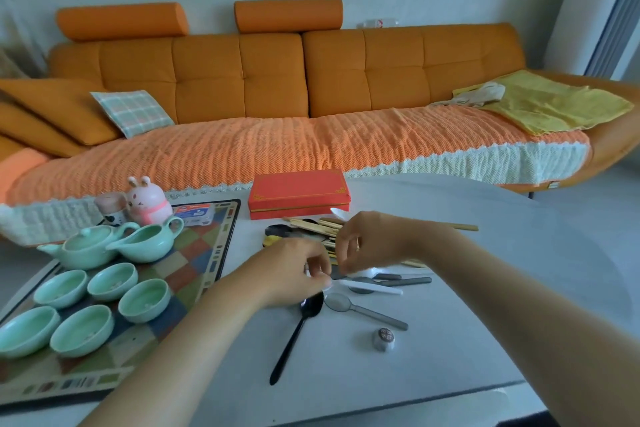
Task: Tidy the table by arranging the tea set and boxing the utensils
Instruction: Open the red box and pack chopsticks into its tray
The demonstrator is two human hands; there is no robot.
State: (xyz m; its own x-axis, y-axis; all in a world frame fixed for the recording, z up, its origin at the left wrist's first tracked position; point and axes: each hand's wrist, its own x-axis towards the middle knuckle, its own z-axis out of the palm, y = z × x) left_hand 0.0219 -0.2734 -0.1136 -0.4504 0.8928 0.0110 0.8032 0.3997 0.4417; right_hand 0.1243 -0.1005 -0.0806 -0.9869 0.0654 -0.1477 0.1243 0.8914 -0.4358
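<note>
A mint-green tea set stands on a checkered mat (204,253) at the left: a teapot (86,248), a pitcher (149,241) and several cups (112,281). My left hand (294,274) pinches the end of a white plastic utensil (370,288) lying on the table. My right hand (367,243) holds a white plastic spoon (337,213) above a pile of wooden chopsticks (311,225). A black spoon (298,329) and grey metal spoons (363,308) lie near my hands. A closed red box (298,192) sits behind the pile.
A pink rabbit figure (147,201) and a small jar (110,206) stand behind the teapot. A small wrapped item (384,338) lies near the front of the table. An orange sofa (277,80) runs along the far side.
</note>
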